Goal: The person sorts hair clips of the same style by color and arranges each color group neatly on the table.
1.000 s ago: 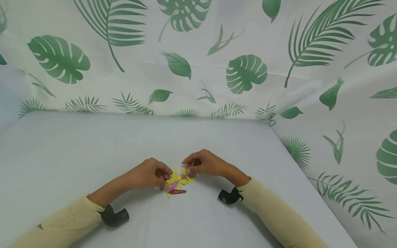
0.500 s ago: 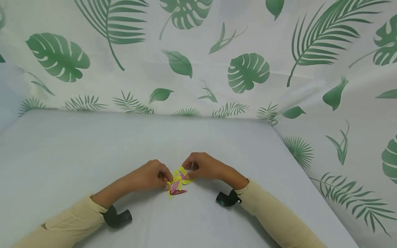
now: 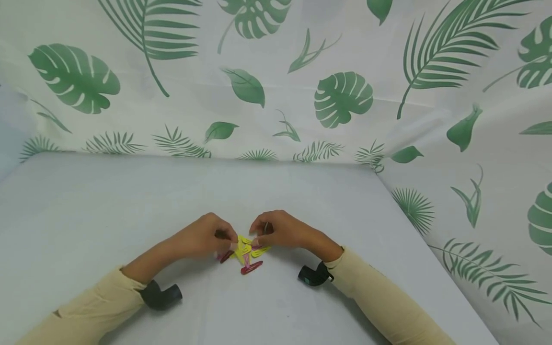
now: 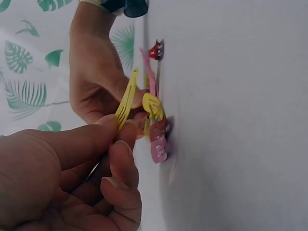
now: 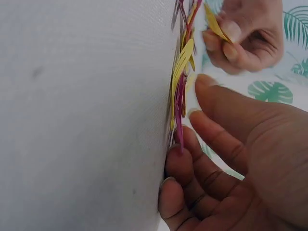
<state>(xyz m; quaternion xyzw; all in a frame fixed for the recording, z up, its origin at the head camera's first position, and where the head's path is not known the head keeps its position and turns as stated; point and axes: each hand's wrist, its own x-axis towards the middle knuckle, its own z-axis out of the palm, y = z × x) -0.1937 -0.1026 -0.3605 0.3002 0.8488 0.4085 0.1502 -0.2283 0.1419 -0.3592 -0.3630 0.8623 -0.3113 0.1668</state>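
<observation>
A small heap of snap hair clips (image 3: 246, 254), yellow, pink and dark red, lies on the white table between both hands. My left hand (image 3: 196, 237) pinches a yellow hair clip (image 4: 127, 98) between thumb and forefinger, lifted off the surface beside the heap. At the heap's right side, my right hand (image 3: 286, 230) has its thumb and forefinger apart. One of its fingertips touches the end of a pink clip (image 5: 181, 118) in the right wrist view. A dark red clip (image 3: 252, 268) lies at the near edge of the heap, and another (image 3: 225, 257) lies under the left hand.
White cloth printed with green leaves (image 3: 343, 99) stands behind and to the right of the table (image 3: 276, 306). Each wrist wears a black camera mount, the left mount (image 3: 161, 296) and the right mount (image 3: 315, 274), close above the tabletop.
My left hand has risen slightly with a yellow hair clip pinched in it. The clips in the heap have shifted, and a dark red one now shows at the left. My right hand has barely moved.
</observation>
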